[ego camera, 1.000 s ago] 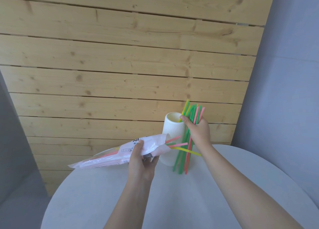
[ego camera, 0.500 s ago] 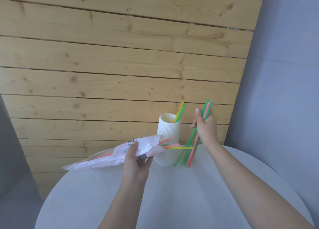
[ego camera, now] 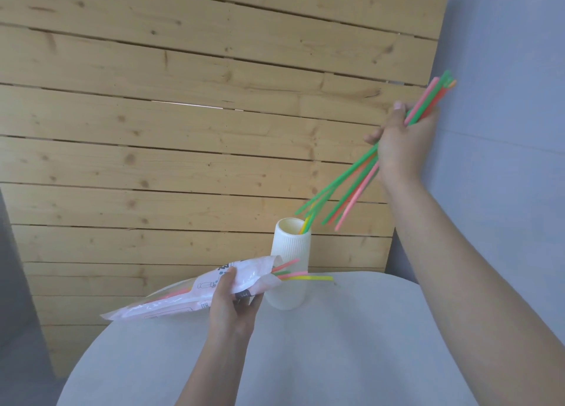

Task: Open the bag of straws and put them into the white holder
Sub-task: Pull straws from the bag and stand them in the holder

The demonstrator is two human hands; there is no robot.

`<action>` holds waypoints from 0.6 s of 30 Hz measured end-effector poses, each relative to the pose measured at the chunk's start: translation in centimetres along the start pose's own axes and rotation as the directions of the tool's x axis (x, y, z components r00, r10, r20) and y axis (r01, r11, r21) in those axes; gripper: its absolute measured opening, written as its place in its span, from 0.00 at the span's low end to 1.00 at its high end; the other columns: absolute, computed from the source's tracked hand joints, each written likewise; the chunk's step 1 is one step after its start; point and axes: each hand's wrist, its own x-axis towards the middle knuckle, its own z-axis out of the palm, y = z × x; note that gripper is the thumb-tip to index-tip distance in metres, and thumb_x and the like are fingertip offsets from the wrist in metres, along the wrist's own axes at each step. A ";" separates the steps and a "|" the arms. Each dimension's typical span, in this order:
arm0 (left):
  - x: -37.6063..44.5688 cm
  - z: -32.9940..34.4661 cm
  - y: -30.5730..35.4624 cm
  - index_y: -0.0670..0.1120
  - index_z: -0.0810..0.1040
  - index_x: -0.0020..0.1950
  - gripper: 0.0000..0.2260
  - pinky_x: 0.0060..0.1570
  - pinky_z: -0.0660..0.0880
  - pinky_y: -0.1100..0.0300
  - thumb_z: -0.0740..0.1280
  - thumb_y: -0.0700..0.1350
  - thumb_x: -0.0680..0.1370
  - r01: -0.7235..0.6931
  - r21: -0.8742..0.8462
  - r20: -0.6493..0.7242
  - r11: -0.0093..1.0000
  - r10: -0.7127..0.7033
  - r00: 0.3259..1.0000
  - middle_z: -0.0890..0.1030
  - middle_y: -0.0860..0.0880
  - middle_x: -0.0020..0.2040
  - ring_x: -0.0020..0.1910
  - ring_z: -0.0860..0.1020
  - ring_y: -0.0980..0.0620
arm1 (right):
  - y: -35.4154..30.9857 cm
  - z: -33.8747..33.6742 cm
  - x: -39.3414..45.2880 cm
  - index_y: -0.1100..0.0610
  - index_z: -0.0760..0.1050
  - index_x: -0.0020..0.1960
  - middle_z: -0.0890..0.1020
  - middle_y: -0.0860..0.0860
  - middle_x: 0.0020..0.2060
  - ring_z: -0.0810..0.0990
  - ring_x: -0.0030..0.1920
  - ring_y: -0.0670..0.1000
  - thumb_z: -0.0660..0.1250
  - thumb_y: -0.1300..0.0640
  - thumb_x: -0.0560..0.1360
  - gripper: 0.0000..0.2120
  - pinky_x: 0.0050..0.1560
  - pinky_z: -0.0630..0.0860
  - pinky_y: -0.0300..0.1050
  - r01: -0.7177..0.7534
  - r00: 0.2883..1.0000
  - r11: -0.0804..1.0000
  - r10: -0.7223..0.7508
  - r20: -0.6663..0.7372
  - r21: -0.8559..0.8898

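My left hand point(ego camera: 234, 311) grips a pale pink plastic bag of straws point(ego camera: 189, 295), held nearly level above the table with its open end toward the right. A few pink, green and yellow straws point(ego camera: 293, 275) stick out of that open end. Behind them stands the white ribbed holder point(ego camera: 290, 265), upright, with a couple of yellow and green straws point(ego camera: 305, 225) inside. My right hand point(ego camera: 400, 139) is raised high at the right and grips a bundle of green, pink and orange straws point(ego camera: 345, 188). The bundle slants down-left, its lower tips fanned out just above the holder's rim.
The holder stands at the far edge of a round pale grey table point(ego camera: 351, 344). A wall of horizontal wooden planks point(ego camera: 183, 130) rises right behind it, and a grey-blue wall point(ego camera: 504, 130) closes the right side.
My right hand has lifted the bundle of straws from beside the holder, up and to the right, so the lower tips now hang over the holder's mouth. My left hand and the bag stayed put.
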 end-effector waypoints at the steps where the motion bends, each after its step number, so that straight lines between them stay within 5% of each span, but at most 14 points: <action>1: -0.1 0.0 0.1 0.41 0.76 0.55 0.08 0.44 0.77 0.52 0.65 0.43 0.78 -0.001 -0.002 0.003 1.000 0.001 1.000 0.78 0.42 0.55 0.53 0.79 0.45 | -0.3 0.6 0.0 0.49 0.63 0.43 0.75 0.49 0.33 0.76 0.21 0.44 0.57 0.59 0.77 0.07 0.30 0.78 0.42 -0.031 1.000 0.998 0.031 0.002 0.059; 7: -0.3 0.0 0.5 0.41 0.75 0.59 0.11 0.48 0.76 0.51 0.65 0.43 0.78 -0.004 -0.021 0.001 1.000 0.004 1.000 0.78 0.42 0.58 0.59 0.77 0.43 | 1.0 3.5 -2.3 0.52 0.64 0.48 0.74 0.50 0.37 0.73 0.20 0.41 0.56 0.61 0.78 0.05 0.31 0.78 0.41 -0.172 0.984 0.979 0.176 -0.025 0.109; 10: -0.3 -0.1 0.5 0.41 0.76 0.57 0.10 0.49 0.76 0.50 0.65 0.43 0.78 0.005 -0.017 -0.003 1.000 -0.005 1.000 0.78 0.41 0.58 0.59 0.77 0.43 | 2.2 4.4 -3.1 0.47 0.65 0.43 0.74 0.48 0.36 0.71 0.24 0.48 0.60 0.58 0.78 0.08 0.28 0.74 0.42 -0.197 0.974 0.974 0.207 -0.092 0.110; 13: -0.3 -0.1 0.7 0.41 0.76 0.58 0.10 0.46 0.76 0.51 0.65 0.43 0.78 0.014 -0.025 -0.001 1.000 -0.014 1.000 0.79 0.41 0.58 0.58 0.78 0.43 | 3.2 4.8 -3.3 0.52 0.67 0.50 0.76 0.53 0.38 0.73 0.33 0.55 0.63 0.52 0.77 0.06 0.37 0.74 0.50 -0.216 0.965 0.969 0.231 -0.121 0.122; 18: 0.2 0.2 1.3 0.41 0.75 0.59 0.11 0.44 0.76 0.51 0.65 0.43 0.78 0.002 -0.049 -0.003 0.999 -0.002 1.000 0.78 0.41 0.57 0.56 0.78 0.43 | 4.7 5.2 -3.4 0.53 0.68 0.57 0.73 0.42 0.35 0.74 0.33 0.44 0.62 0.50 0.77 0.11 0.39 0.72 0.43 -0.122 0.979 0.992 0.126 -0.160 0.034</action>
